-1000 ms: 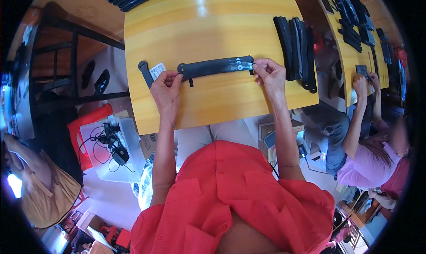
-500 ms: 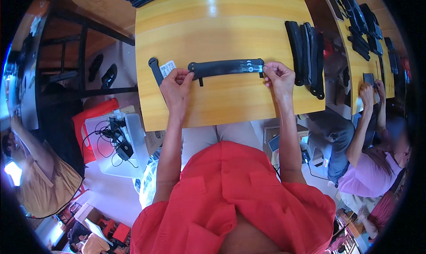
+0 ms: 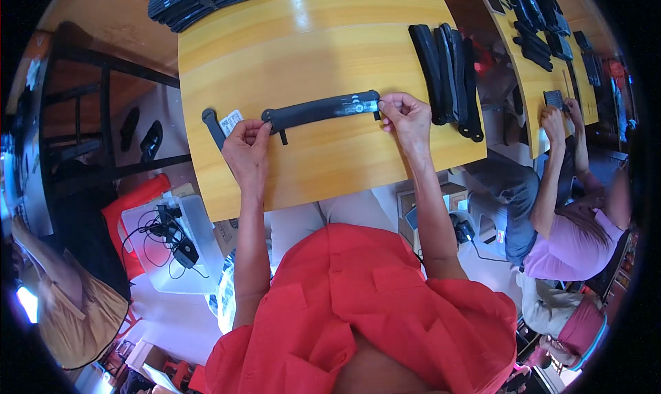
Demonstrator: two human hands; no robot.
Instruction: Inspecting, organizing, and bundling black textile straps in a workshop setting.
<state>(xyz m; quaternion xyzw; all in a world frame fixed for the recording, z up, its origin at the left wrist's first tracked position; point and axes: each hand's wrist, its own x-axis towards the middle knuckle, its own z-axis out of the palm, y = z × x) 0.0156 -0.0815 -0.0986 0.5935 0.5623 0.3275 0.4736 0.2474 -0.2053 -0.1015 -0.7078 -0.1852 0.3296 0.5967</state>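
Observation:
A flat black strap (image 3: 310, 112) with rounded ends and pale printing near its right end lies crosswise before me on the yellow wooden table (image 3: 323, 167). My left hand (image 3: 248, 151) pinches its left end between thumb and fingers. At the other end, my right hand (image 3: 409, 121) grips the corner by the printed part. Two short black tabs stick out below the strap, one near each end. Beside my left hand lies another narrow black strap (image 3: 213, 125), partly hidden by it, with a white printed label (image 3: 231, 121) alongside.
Several black straps (image 3: 447, 77) lie in a bundle at the right; a banded stack (image 3: 200, 1) sits far left. Below left stands a clear plastic bin (image 3: 165, 270) with black cables and adapters. At right, another person's hands (image 3: 561, 118) work at a neighbouring table (image 3: 527, 84).
The whole view has shifted and tilted slightly, so the table and stacks sit further left in it. Both hands keep their hold on the strap's ends.

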